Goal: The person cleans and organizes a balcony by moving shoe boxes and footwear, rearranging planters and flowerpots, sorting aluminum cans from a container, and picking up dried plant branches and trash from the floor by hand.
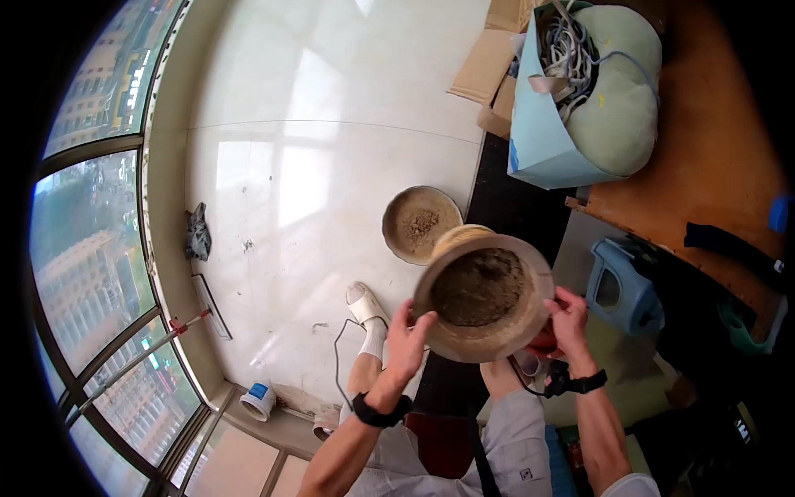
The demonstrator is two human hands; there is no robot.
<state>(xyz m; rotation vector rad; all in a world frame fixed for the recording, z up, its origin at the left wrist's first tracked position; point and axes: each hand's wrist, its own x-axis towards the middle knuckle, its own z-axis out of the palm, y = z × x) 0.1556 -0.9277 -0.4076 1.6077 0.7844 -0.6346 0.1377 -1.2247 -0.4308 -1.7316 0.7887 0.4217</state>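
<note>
Head view. From where I stand in the room, a round brown pot with a broad rim and a yellowish outer wall [476, 345] is held up over the seated person's legs, its mouth tilted toward the wearer. Dark brown soil [484, 286] lies inside it.

Left hand [406, 341]: pinching the pot's rim, thumb laid over the edge, fingers bent against the outer side. Right hand [569, 321]: gripping the opposite side of the rim, thumb against the edge; its lower fingers are partly hidden, and I cannot tell how they are set. A black band [381, 412] encircles the left wrist.

Beyond the pot, on glossy white floor tile [331, 182], sits a shallow round grey-brown dish [441, 205] with a small heap of crumbly soil [420, 225]. In this view, the pot's far edge appears just beside it.

Right side: a blue plastic container with a handle opening [648, 311]; farther off, a pale blue box [542, 137] holding coiled cables [567, 54] and a pale green cushion-like bundle [617, 99].

Left side: a crumpled grey cloth [199, 234] near the window wall.
</note>
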